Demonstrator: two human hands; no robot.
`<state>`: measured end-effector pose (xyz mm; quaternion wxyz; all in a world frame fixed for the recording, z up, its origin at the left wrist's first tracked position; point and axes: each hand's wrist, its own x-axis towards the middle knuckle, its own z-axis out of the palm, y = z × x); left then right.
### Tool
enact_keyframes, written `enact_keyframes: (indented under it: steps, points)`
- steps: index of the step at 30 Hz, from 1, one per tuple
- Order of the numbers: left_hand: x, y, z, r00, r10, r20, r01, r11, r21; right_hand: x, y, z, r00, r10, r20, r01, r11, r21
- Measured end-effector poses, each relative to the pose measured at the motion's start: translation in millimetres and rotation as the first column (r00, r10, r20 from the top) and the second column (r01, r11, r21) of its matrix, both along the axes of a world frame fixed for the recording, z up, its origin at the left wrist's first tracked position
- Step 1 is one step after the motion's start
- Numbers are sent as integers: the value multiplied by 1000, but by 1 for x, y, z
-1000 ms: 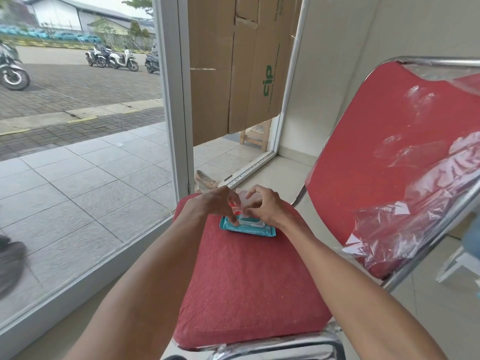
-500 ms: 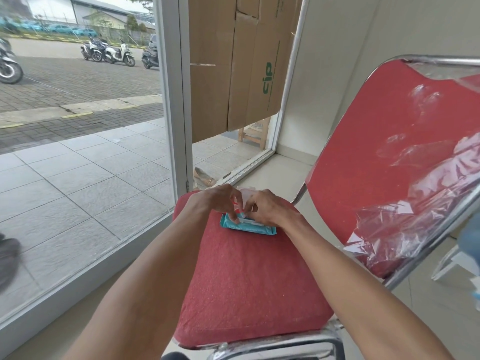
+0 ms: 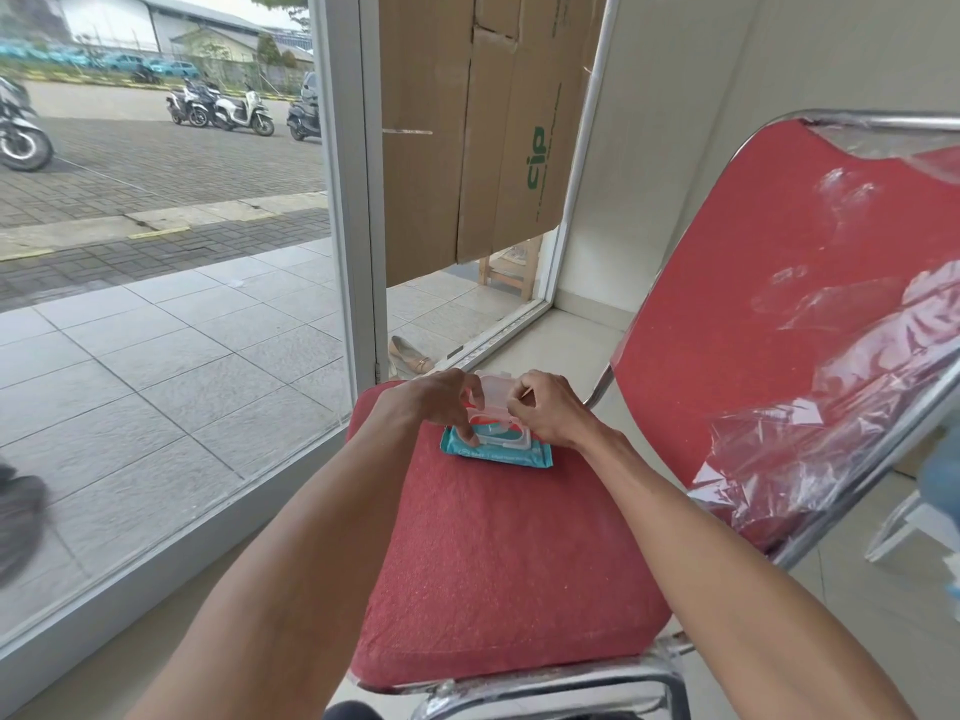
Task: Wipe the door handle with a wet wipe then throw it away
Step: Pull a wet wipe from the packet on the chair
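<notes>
Teal wet wipe pack (image 3: 496,449) lies flat on the red chair seat (image 3: 498,574), near the seat's far edge, roughly centred between its left and right edges. Clear plastic flip lid (image 3: 491,389) on the pack is up, hinged at the far side, standing roughly upright. White rim of the opening with a red patch visible under it.

Left hand (image 3: 441,402): fingers curled, fingertips (image 3: 471,436) pressing down on the pack's left part beside the opening, other fingers at the lid's left edge. Not closed round anything, more a pin-down contact.

Right hand (image 3: 550,413): fingers bent, pinching at the lid's right edge; thumb side hidden, can't tell how firm the grip is.

No loose wipe visible; can't tell if one is started out of the opening, hands cover it.

Chair backrest (image 3: 769,304) red, partly wrapped in clear plastic film (image 3: 831,407), chrome frame (image 3: 571,683). Chair stands next to a glass wall with white frame (image 3: 353,200); cardboard sheet (image 3: 467,122) behind the glass. A beige shoe (image 3: 410,356) lies on the floor just past the seat's far edge. Scooters (image 3: 223,103) parked outside. Door handle not in view
</notes>
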<state>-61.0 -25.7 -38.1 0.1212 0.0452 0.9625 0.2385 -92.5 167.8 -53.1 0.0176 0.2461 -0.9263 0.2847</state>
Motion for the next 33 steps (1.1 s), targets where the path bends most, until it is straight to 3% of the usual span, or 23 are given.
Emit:
enact_keyframes:
  steps: [4,10,15,28,30,33]
  points:
    - [1,0,1,1000,-28,8,28,999,-21,5,4,-1,994,61,88,-70,992,104]
    - [0,6,5,997,-64,44,67,996,-65,5,3,3,995,-27,99,25,999,23]
    - [-3,13,7,997,-44,62,52,990,-129,5,1,0,994,-30,107,22,997,76]
    - [-4,12,7,996,-42,76,50,993,-109,5,-13,14,981,-86,176,44,973,228]
    - [-4,11,6,997,-39,66,46,994,-104,3,-17,13,960,-121,254,79,982,171]
    - [-4,8,6,998,-28,53,33,995,-99,3,-23,13,900,-90,426,167,975,-147]
